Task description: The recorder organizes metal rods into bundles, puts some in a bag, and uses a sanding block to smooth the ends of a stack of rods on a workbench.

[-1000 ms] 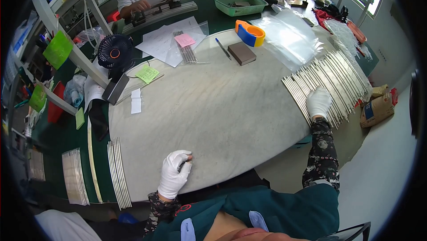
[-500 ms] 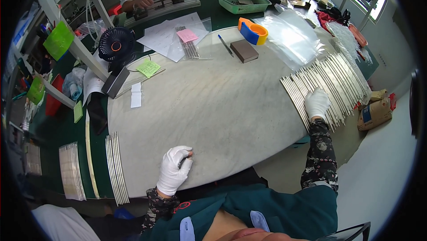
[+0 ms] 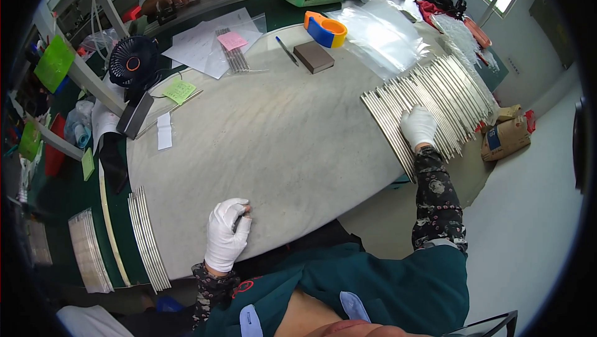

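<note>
My right hand (image 3: 418, 126), in a white glove, rests on a wide row of slim silvery metal rods (image 3: 457, 91) at the table's right side. Its fingers bend down among the rods; the fingertips are partly hidden. Near the front edge, my left hand (image 3: 226, 232) lies on the grey tabletop (image 3: 273, 144), also gloved, with some bare fingertips. Its fingers curl toward the thumb around a dark gap, and whether anything is inside is hidden. A smaller group of rods (image 3: 149, 240) lies at the table's left edge, apart from both hands.
A brown block (image 3: 313, 57), a pen (image 3: 286, 51) and an orange-and-blue tape dispenser (image 3: 326, 29) sit toward the back, beside clear plastic bags (image 3: 385, 38). At left are a black fan (image 3: 132, 62) and wrapped rods (image 3: 91, 253). Across the table a person works at a metal rail (image 3: 199, 10).
The whole view has shifted, so the table and its things appear farther left. My right hand stays on the rods, and my left hand keeps its curled pose on the tabletop.
</note>
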Demonstrator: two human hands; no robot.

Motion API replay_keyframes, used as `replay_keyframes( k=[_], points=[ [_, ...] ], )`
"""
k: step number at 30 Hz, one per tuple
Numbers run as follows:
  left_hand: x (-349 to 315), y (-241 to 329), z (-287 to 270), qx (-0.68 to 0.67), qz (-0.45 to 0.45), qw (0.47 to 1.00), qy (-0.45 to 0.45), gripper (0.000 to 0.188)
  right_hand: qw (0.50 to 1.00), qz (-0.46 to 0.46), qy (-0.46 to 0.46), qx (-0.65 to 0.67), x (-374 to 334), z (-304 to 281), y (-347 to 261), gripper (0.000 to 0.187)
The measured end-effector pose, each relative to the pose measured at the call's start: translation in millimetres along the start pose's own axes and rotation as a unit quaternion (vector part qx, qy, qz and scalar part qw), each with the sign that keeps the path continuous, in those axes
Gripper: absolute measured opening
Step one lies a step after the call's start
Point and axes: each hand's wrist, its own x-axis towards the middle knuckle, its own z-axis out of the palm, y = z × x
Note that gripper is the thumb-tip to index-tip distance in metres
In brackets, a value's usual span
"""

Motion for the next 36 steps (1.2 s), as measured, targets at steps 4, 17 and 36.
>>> replay_keyframes(
  k=[4,17,36],
  points=[
    [1.6,-0.1,0.3,-0.005,0.007,1.0,-0.01,0.02,0.999,-0.026,-0.041,0.017,-6.2,-6.2,-3.6,0.035],
    [57.9,66.6,-12.1,0.099,0.154,0.967,-0.177,0.038,0.956,-0.211,-0.14,0.15,-70.7,-42.8,-57.3,0.032],
    [82.0,30.2,36.0,0.206,0.153,0.921,-0.293,0.07,0.802,-0.317,-0.227,0.453,-140.8,-57.5,-107.7,0.036]
  ],
)
